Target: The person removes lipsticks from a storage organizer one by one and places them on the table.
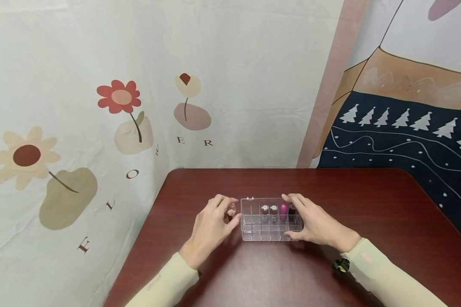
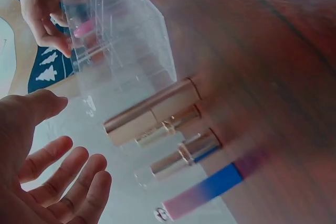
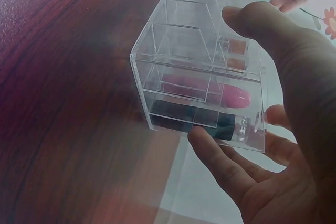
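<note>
A clear plastic lipstick organizer [image 1: 253,235] with several compartments stands on the table. In its back row are two silver-topped lipsticks [image 1: 269,212], a magenta tube [image 1: 283,212] and a dark tube [image 3: 178,116] in the end compartment. My right hand [image 1: 311,219] grips the organizer's right end, thumb at the front and fingers behind and along the side. To the left, my left hand [image 1: 214,219] has its fingers spread with nothing between them. Beside it stand a rose-gold lipstick [image 2: 152,111], two shorter gold ones [image 2: 186,155] and a pink-and-blue tube [image 2: 202,191], mostly hidden in the head view.
The dark red wooden table [image 1: 269,273] reaches back to a pale flower-printed curtain [image 1: 246,85]. On the right hangs a navy cloth [image 1: 399,140] with white trees. The right wrist wears a dark strapped device [image 1: 342,265].
</note>
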`<state>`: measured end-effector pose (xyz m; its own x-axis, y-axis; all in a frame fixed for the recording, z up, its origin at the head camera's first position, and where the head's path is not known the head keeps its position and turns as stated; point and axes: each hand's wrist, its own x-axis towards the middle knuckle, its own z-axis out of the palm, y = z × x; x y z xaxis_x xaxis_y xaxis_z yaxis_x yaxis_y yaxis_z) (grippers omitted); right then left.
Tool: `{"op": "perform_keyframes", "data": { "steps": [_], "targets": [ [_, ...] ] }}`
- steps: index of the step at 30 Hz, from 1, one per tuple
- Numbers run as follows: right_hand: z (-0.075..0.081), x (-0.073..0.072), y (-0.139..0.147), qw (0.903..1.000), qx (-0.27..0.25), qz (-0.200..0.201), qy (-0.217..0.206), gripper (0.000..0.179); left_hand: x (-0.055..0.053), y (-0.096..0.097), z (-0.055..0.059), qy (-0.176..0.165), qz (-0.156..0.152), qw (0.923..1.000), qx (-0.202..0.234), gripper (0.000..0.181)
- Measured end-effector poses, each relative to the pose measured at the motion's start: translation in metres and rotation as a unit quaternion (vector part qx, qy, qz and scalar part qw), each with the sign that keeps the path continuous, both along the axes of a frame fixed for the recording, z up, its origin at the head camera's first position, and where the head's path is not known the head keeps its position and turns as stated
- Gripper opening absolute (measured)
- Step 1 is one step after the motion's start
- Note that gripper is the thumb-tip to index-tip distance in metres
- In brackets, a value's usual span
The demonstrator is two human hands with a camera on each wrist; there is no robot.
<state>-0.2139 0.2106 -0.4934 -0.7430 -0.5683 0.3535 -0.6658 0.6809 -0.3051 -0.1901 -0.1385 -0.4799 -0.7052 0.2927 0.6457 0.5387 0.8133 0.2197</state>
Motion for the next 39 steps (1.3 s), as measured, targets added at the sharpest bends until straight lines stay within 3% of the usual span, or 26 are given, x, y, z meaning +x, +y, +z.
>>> {"op": "perform_keyframes", "data": {
  "steps": [10, 20, 30, 39],
  "targets": [
    [-0.001, 0.001, 0.002, 0.9999, 0.004, 0.009, 0.002, 0.106, -0.002, 0.022, 0.007, -0.002, -0.033, 0.9993, -0.016, 0.041],
    [0.009, 0.003, 0.009, 0.9998, 0.01, 0.019, 0.004, 0.109, -0.009, 0.045, 0.015, -0.008, -0.057, 0.9971, -0.049, 0.042],
    [0.021, 0.0, 0.016, 0.9994, 0.01, 0.033, 0.01, 0.106, -0.016, 0.063, 0.022, -0.071, -0.061, 0.9919, -0.085, 0.036],
    [0.022, -0.002, 0.014, 0.9987, 0.01, 0.047, 0.014, 0.099, -0.022, 0.075, 0.026, -0.108, -0.035, 0.984, -0.137, 0.033]
  ]
}}
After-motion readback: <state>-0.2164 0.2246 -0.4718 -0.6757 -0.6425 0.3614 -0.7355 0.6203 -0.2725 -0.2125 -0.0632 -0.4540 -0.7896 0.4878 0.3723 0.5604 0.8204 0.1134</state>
